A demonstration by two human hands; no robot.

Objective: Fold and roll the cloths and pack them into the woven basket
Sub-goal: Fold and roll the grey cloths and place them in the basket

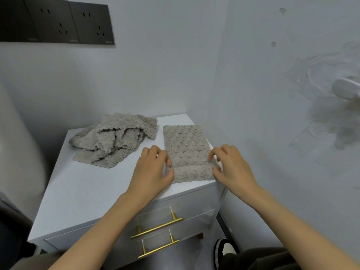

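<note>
Your cloth is laid out as a long strip on the right side of the desk, running front to back, with the near end turned up into a short roll. Your left hand has the roll's left end, thumb against it and fingers curled at the cloth's edge. Your right hand is on the right end, fingers bent over the edge. So both hands are gripping the cloth.

Stuff around it: the pile of loose cloths sits crumpled at the back left, just beside the strip's far corner, with a thin bit of bare desk between them. It's clear of your left hand too. The black sockets are up on the back wall, well above everything. Something white and blurry sticks out of the right wall; can't tell what it is. Under the top there are two drawers with gold handles, and a shoe is on the floor by the front right corner.

Edges: the strip's right side runs along the desk's right edge, and your right hand sits mostly past it. The roll is close to the front edge. The right wall is near on that side. The open room is on the front left, bare top from the pile down to the front edge.
</note>
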